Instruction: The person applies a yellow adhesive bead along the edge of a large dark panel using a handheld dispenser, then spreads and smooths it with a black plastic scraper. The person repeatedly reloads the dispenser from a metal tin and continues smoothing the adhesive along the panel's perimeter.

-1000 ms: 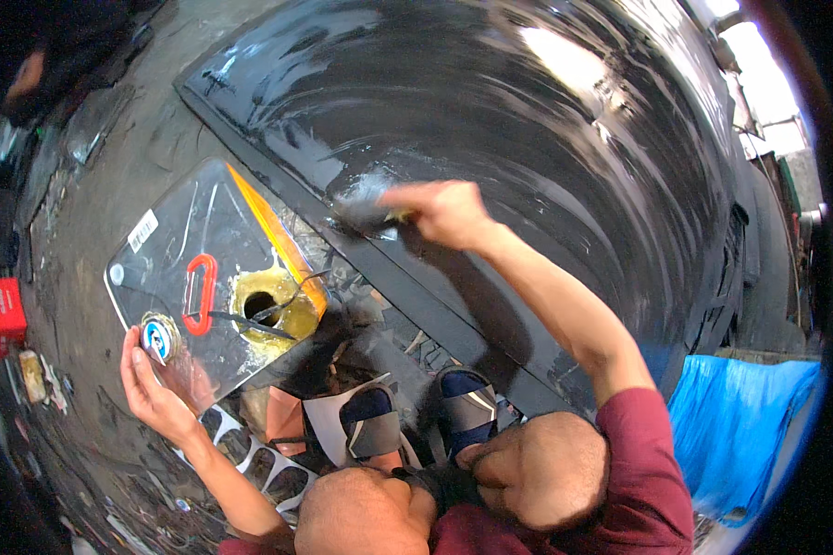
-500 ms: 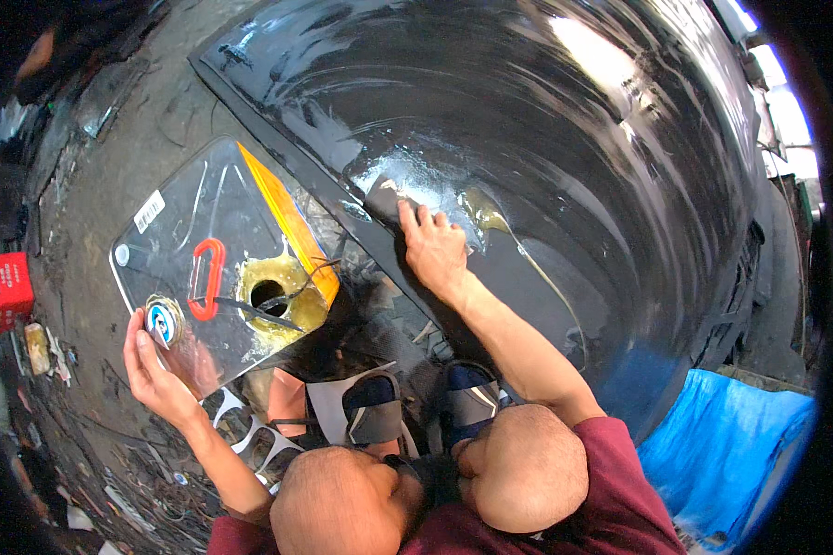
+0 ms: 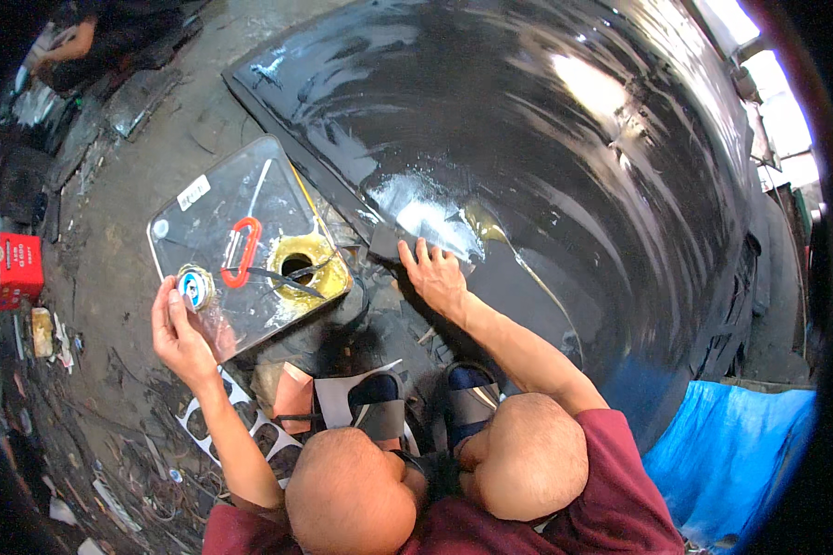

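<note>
Presently, at twelve o'clock from the knees [image 3: 352,490], a small dark pad [image 3: 384,243] is placed at the near edge of a large glossy black sheet [image 3: 565,231]. It is met by the fingertips of the right hand [image 3: 440,277], which are spread a little; whether the pad is clenched by that grip cannot be told, since the thumb is hidden. Just beyond, a whitish wet patch [image 3: 424,215] is spread over the sheet, and at its three o'clock side a yellowish puddle [image 3: 479,225] is seen, from which a thin strand [image 3: 541,287] is trailed toward five o'clock.

At eleven o'clock from the knees, a see-through grey container [image 3: 222,217] is grasped at its edge by the left hand [image 3: 183,338], close beside a blue-centred cap [image 3: 195,289] set at the container's eight o'clock. At its four o'clock, a round hole [image 3: 297,267] is ringed by yellow residue, with dark strips [image 3: 259,276] laid across. A red clip [image 3: 242,252] is fastened near the middle.

Farther out, a red box [image 3: 14,270] is seen at ten o'clock and a blue tarp [image 3: 727,462] at three; at eleven, another person's arm [image 3: 72,44] is glimpsed.
</note>
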A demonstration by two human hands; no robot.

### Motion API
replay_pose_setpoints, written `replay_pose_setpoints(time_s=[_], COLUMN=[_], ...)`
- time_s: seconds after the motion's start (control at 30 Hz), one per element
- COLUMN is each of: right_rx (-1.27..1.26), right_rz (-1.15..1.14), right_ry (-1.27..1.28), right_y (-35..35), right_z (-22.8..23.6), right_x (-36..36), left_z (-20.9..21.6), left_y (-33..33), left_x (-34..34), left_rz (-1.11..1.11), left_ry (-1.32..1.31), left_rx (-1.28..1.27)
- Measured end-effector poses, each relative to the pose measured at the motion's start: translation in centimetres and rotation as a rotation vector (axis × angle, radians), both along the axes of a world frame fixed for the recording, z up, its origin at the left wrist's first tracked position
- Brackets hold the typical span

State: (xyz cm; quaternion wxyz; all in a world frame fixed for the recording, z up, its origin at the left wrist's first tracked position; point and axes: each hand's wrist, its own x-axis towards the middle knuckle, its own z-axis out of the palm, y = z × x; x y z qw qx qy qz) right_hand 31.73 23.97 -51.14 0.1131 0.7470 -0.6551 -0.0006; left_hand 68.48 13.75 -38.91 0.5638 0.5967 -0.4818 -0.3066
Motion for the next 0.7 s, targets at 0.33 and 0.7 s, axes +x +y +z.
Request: replay_pose_setpoints(time_s=[0.33,0.7], right_rx=[0.268,-0.012], right_rz=[-0.23,0.38], right_ry=[-1.41,-0.736], right_y=[-4.6,-8.9], right_z=[26.5,33.8], right_x=[-6.0,7.7], left_z=[0.6,1.0], left_y=[0.6,0.5], left_x=[-0.7,-0.2], left_rz=[0.019,0.031], left_ry=[-0.026,-0.046], left_rx=[-0.016,0.001])
